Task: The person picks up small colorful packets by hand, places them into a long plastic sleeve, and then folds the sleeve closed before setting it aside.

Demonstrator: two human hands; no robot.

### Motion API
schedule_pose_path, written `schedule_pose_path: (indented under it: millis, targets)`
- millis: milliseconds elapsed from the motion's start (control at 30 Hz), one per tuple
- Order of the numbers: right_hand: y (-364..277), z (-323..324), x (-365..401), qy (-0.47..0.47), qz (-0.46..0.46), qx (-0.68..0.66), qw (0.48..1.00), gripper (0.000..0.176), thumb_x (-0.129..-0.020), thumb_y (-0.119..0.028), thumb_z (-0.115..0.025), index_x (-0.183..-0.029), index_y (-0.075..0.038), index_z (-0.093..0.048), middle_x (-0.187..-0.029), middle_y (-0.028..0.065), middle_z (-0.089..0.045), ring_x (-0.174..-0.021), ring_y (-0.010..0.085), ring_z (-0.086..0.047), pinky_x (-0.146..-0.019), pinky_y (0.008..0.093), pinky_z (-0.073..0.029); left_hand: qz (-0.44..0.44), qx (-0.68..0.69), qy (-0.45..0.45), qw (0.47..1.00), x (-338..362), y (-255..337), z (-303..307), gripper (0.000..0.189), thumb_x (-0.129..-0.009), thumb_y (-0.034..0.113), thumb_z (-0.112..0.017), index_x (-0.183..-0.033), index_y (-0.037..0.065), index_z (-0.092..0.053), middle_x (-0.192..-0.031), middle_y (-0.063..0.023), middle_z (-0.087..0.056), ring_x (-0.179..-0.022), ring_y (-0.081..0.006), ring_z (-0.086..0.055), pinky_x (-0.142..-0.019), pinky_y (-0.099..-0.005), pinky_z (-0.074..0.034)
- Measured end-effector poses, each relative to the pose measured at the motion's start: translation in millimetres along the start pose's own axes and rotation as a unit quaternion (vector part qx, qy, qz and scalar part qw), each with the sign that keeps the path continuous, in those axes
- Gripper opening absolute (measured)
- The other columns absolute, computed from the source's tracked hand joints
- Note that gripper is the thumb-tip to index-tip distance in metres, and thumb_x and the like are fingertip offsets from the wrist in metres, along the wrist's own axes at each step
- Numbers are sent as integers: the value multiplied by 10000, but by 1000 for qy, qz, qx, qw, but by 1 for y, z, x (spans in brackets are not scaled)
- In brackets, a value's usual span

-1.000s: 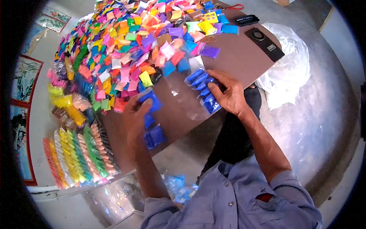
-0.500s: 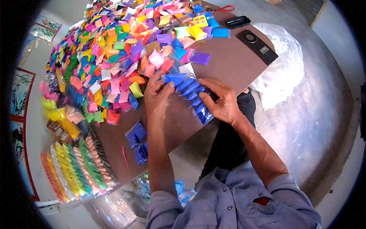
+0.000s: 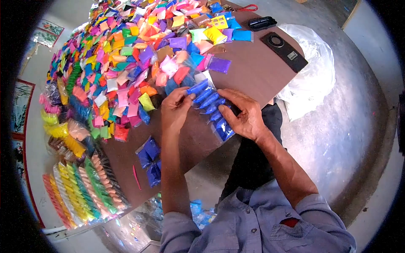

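Note:
A row of overlapping blue packets (image 3: 209,101) lies between my two hands near the table's front edge. My left hand (image 3: 176,107) is closed at the upper left end of the row, thumb and fingers pinching a packet there. On the row's right side, my right hand (image 3: 242,114) grips the packets between thumb and fingers. Another small group of dark blue packets (image 3: 149,154) lies on the table left of my left forearm. Just beyond the row is a large heap of small coloured packets (image 3: 122,63).
The brown table (image 3: 249,63) carries a black device (image 3: 284,51), a black case (image 3: 261,23) and a thin pink stick (image 3: 136,177). Bundled rows of coloured packets (image 3: 80,189) lie at the lower left. A clear plastic bag (image 3: 314,71) is beyond the right edge.
My left hand has shifted slightly, and the upper packet lies closer in line with the row. The row is still between my hands, with my right hand almost unmoved.

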State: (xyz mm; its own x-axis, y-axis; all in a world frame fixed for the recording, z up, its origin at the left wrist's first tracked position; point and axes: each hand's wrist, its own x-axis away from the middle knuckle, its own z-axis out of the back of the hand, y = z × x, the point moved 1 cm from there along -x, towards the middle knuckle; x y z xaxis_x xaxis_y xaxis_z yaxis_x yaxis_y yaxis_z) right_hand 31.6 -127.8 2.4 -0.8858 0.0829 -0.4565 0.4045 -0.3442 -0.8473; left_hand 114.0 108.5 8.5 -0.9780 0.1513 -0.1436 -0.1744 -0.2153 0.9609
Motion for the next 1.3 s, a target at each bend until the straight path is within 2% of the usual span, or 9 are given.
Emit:
schedule_pose_path:
  millis: [267, 333, 467, 567, 767, 833, 967, 1167, 1300]
  targets:
    - [0, 0, 0, -3, 1, -1, 1000, 428, -917, -137, -810, -1328, -38, -743, -1286, 235, -750, -1226, 399, -722, -1068, 458, -565, -24, -14, -20, 999, -1, 7, 0, 208, -997, -70, -705, -1191, -16, -757, -1001, 1, -752, -876, -67, -667, -795, -228, -536]
    - [0, 0, 0, -2, -1, 5, 1000, 433, -914, -143, -813, -1328, -35, -743, -1286, 238, -751, -1224, 404, -723, -1070, 459, -564, -73, -73, -30, 994, -4, 3, -3, 264, -979, -97, -695, -1220, -5, -749, -1020, -34, -774, -909, -67, -685, -816, -244, -550]
    - [0, 0, 0, 3, 2, 1, 1000, 431, -915, -148, -813, -1324, -31, -745, -1281, 240, -751, -1219, 406, -725, -1067, 460, -565, -76, -126, -43, 988, -3, 1, -3, 318, -961, -113, -688, -1250, 9, -738, -1033, -77, -794, -947, -94, -725, -847, -260, -565]
    - [-1, 0, 0, 7, 11, 13, 1000, 429, -919, -151, -807, -1326, -31, -743, -1277, 241, -752, -1213, 409, -726, -1063, 459, -566, -113, -168, -47, 978, 0, -1, -2, 362, -960, -105, -685, -1296, 26, -725, -1074, -107, -802, -991, -124, -753, -869, -266, -572]
    - [0, 0, 2, -7, -10, -14, 1000, 407, -947, -109, -788, -1332, 12, -732, -1298, 234, -750, -1225, 346, -724, -1072, 416, -547, -62, -151, 15, 986, 15, 19, 3, 401, -962, -44, -721, -1353, 44, -706, -1155, -117, -794, -1047, -151, -764, -880, -303, -600]
    - [4, -2, 2, 20, 29, 7, 999, 404, -932, -147, -794, -1317, -37, -740, -1266, 225, -757, -1179, 406, -732, -1022, 447, -577, -83, -213, 43, 973, 27, 35, 16, 361, -971, 52, -760, -1331, 56, -724, -1157, -105, -797, -1028, -156, -768, -876, -312, -612]
    - [5, -3, 3, 18, 13, -17, 1000, 391, -934, -130, -791, -1314, -50, -745, -1260, 214, -761, -1172, 387, -738, -1016, 438, -578, -31, -321, 83, 943, 72, 68, 68, 309, -992, 184, -781, -1264, 40, -757, -1073, -91, -807, -941, -165, -763, -859, -308, -607]
    - [0, -2, 2, 11, -15, -8, 1000, 378, -941, -144, -795, -1305, -57, -750, -1252, 195, -770, -1135, 342, -761, -975, 401, -593, 85, -403, 185, 892, 171, 72, 150, 270, -982, 227, -814, -1135, 7, -786, -1003, -98, -802, -878, -158, -740, -815, -320, -582]
    - [3, -5, 4, 17, -6, 8, 1000, 373, -940, -145, -793, -1302, -61, -754, -1261, 192, -770, -1129, 323, -764, -962, 392, -596, 191, -362, 176, 896, 220, 59, 157, 342, -956, 291, -865, -1104, -9, -797, -966, -91, -800, -841, -145, -712, -803, -313, -572]
